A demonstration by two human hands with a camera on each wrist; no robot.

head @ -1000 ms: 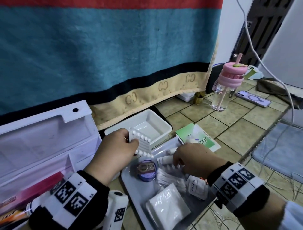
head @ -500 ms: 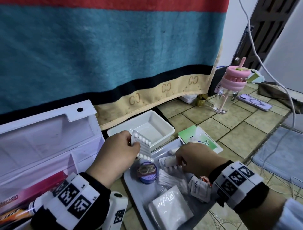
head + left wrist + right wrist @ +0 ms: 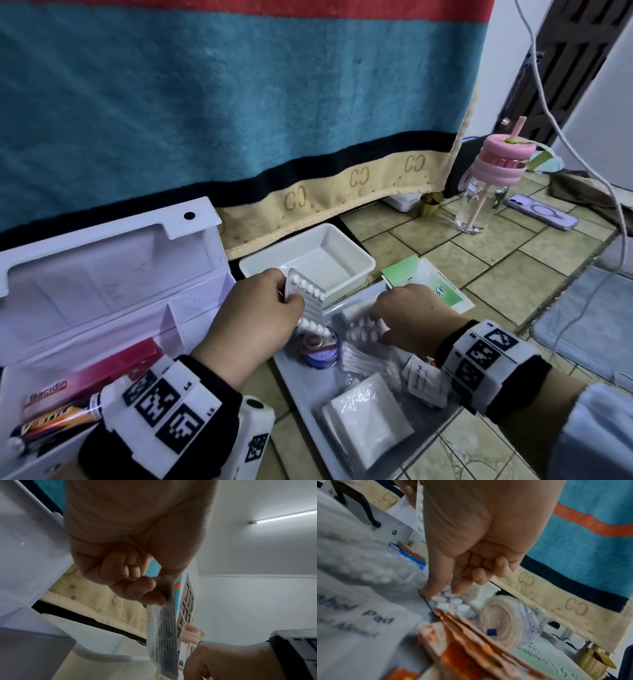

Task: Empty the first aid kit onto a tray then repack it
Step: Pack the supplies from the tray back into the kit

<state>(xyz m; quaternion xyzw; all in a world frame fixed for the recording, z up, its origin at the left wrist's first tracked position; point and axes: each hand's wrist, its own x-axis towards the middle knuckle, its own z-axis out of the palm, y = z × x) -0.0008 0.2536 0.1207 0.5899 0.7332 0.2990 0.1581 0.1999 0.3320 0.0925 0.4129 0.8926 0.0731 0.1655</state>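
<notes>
Our left hand [image 3: 255, 317] pinches pill strip [image 3: 310, 308] upright. Our right hand [image 3: 409, 317] pinches second pill strip [image 3: 363, 333] on tray [image 3: 301, 380].

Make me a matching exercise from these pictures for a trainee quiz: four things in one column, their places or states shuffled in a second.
1. pill strip
2. second blister pack
3. pink box
4. white dish

a. lies in the open kit
b. pinched in the left hand
c. empty, behind the tray
d. on the tray under the right hand

Pairs: 1-b, 2-d, 3-a, 4-c
</notes>
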